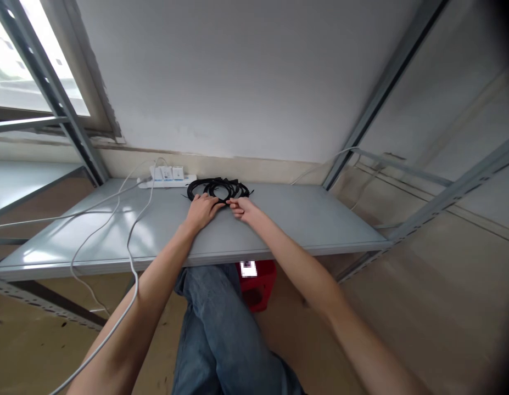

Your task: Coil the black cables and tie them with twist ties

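Note:
Coils of black cable (pixel 233 187) lie near the back of the grey metal shelf (pixel 295 219). My left hand (pixel 203 209) rests at the front left of the coils, its fingers over the cable and its thumb reaching toward the middle. At the front right edge of the coils, my right hand (pixel 241 209) is closed, with thumb and forefinger pinched on the black cable. The fingertips of both hands are close together, a small gap between them.
Left of the coils, a white power strip (pixel 167 183) holds several plugs. White cords (pixel 130 241) run from it over the shelf's front edge and past my left arm. Metal uprights (pixel 378 93) frame the shelf. A red stool (pixel 264 277) stands below.

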Demonstrator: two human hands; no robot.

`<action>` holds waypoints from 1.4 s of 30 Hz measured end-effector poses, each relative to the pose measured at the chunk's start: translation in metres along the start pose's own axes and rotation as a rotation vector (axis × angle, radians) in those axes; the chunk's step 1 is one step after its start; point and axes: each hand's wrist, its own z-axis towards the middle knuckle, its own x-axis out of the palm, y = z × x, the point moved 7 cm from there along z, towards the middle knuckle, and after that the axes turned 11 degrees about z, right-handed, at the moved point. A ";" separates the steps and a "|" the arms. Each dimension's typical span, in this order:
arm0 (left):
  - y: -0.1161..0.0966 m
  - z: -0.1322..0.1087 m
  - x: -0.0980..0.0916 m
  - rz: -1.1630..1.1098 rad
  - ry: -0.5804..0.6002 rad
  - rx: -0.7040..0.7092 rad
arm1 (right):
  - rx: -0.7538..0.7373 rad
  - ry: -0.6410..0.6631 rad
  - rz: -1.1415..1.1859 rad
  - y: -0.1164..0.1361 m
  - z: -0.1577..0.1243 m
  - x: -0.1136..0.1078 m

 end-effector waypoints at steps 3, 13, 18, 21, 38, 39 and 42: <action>-0.001 0.001 0.001 -0.012 0.001 0.009 | -0.033 -0.040 -0.424 0.018 -0.002 -0.019; 0.001 0.000 0.002 -0.031 0.001 -0.012 | -0.787 -0.004 -1.814 0.042 -0.040 0.014; 0.001 0.001 0.002 -0.013 0.054 -0.017 | -0.838 0.080 -2.154 0.025 -0.030 0.028; 0.003 0.001 0.004 -0.017 0.059 -0.024 | -0.915 0.186 -2.240 0.029 -0.029 0.035; 0.002 0.001 0.002 -0.008 0.075 -0.062 | -1.043 0.567 -2.346 0.034 -0.023 0.050; 0.003 0.001 0.001 -0.003 0.073 -0.070 | -1.023 0.555 -2.294 0.039 -0.021 0.050; 0.005 0.001 0.001 -0.009 0.064 -0.095 | -0.937 0.422 -2.040 0.052 -0.018 0.042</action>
